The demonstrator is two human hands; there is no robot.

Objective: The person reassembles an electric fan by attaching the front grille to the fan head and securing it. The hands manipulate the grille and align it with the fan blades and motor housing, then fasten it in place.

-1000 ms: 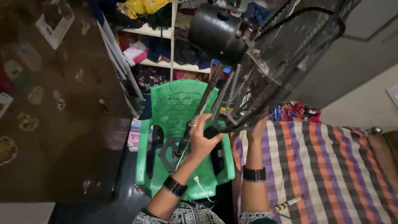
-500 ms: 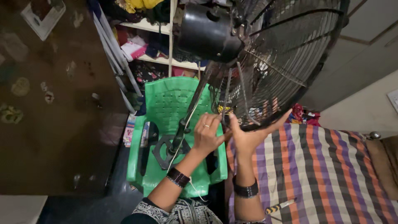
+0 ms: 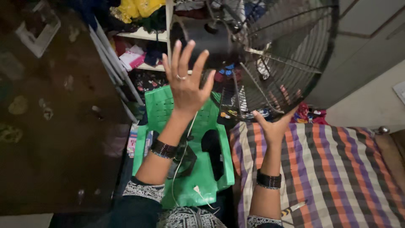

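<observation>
I see my two hands raised overhead at a large fan (image 3: 270,55) with a round black wire cage, hanging above a green plastic chair (image 3: 202,177) and the edge of a bed under a striped blanket (image 3: 337,169). The fan is tipped over: its dark motor housing (image 3: 211,40) points toward the left and the shelves, while the cage opens toward the right, so its axis runs roughly left to right, tilted slightly. My left hand (image 3: 185,82) is spread flat, fingers apart, in front of the motor housing; I cannot tell whether it touches it. My right hand (image 3: 272,126) is open, palm up, under the cage's lower rim, supporting it without closing round a wire. A white cable (image 3: 183,169) dangles over the chair
</observation>
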